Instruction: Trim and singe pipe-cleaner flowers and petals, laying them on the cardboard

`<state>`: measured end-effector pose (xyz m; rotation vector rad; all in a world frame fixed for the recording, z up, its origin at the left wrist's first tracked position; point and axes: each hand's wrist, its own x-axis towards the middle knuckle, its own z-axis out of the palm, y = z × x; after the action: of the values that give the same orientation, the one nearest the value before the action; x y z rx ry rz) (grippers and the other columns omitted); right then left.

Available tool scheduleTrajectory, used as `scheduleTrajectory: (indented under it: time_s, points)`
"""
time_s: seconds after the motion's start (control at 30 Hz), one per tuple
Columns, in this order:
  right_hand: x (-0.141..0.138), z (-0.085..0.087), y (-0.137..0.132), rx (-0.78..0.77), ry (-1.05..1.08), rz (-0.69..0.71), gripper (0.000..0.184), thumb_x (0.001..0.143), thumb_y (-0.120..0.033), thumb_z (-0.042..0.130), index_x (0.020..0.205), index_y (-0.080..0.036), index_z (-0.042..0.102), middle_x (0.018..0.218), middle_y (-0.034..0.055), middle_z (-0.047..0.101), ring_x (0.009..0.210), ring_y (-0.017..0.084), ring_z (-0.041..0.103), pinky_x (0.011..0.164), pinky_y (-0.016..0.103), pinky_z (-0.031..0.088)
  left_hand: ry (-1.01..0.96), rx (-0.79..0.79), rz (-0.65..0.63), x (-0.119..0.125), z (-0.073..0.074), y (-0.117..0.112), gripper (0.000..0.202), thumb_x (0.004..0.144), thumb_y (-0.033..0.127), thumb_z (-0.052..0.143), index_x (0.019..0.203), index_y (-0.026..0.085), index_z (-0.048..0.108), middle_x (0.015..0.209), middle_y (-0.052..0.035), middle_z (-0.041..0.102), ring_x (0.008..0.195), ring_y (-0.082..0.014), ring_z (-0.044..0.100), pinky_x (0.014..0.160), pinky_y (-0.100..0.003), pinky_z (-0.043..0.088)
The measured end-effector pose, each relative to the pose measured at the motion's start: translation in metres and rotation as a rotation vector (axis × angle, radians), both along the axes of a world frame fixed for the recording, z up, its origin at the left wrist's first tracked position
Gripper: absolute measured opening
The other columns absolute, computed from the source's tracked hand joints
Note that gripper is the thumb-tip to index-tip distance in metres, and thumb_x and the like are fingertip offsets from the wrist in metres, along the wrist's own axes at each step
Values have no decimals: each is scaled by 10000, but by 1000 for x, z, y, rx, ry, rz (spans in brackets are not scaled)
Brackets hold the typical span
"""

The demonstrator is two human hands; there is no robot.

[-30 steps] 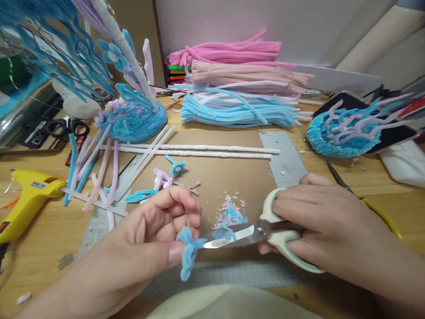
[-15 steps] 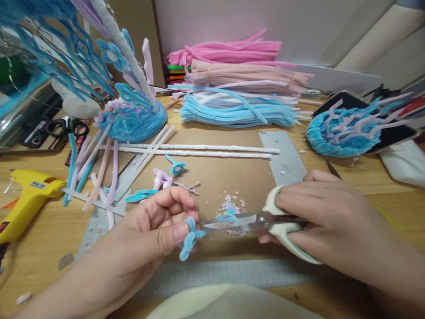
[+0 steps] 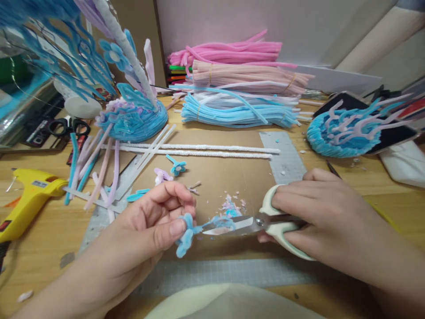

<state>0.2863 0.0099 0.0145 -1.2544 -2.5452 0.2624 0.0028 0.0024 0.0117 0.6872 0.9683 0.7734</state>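
In the head view, my left hand (image 3: 156, 226) pinches a small light-blue pipe-cleaner flower (image 3: 185, 239) between thumb and fingers. A thin stem with loose blue fuzz reaches from it towards the right. My right hand (image 3: 322, 212) holds cream-handled scissors (image 3: 247, 225), fingers through the loops. The blades are nearly closed and lie along the stem, with blue fuzz on them. Beneath the blades is a small pile of blue and lilac clippings (image 3: 229, 206) on a brown cardboard sheet (image 3: 212, 177). Beyond my left hand lie a finished blue flower (image 3: 178, 167) and a lilac piece (image 3: 162, 175).
Pipe-cleaner bundles (image 3: 239, 110) are stacked at the back. Two white fuzzy rods (image 3: 206, 150) cross the cardboard. On the left are a yellow glue gun (image 3: 35, 192), black scissors (image 3: 68, 127) and a blue decorated stand (image 3: 142, 119). At right, a blue fuzzy piece (image 3: 343, 133) rests on a dark phone-like slab.
The scissors blades have closed further along the flower's stem, with fuzz gathering on them. My left hand and the flower have shifted slightly left.
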Motion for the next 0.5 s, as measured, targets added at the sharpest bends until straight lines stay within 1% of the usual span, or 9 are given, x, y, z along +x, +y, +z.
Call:
scheduleTrajectory:
  time_s: [0.17,0.27,0.4,0.5]
  points:
    - [-1,0,1,54,-14,-3,403,919,-511,584,646,-227,499,572,-94,572,526,130,532,613,334,236,6,-8,-3,-1,-1,0,232,743,299,836,945,270,725,867,12,643,805,-104,571,688,-125,497]
    - [0,-1,1,60,-34,8,423,935,-531,549,644,-227,503,576,-88,577,530,132,542,614,336,242,3,-10,-3,-1,0,0,231,737,316,839,930,266,721,857,10,629,802,-108,561,674,-129,493]
    - [1,0,1,88,-40,38,421,967,-473,506,625,-229,502,564,-78,565,512,130,524,606,340,232,-19,-20,-13,-1,0,0,213,761,290,818,945,256,717,854,6,615,758,-100,541,649,-131,487]
    - [2,2,1,124,-47,34,389,968,-413,497,623,-235,499,553,-70,554,505,140,508,606,346,224,-57,-51,-32,-1,0,1,203,790,286,788,974,237,718,847,-7,612,725,-104,551,631,-157,499]
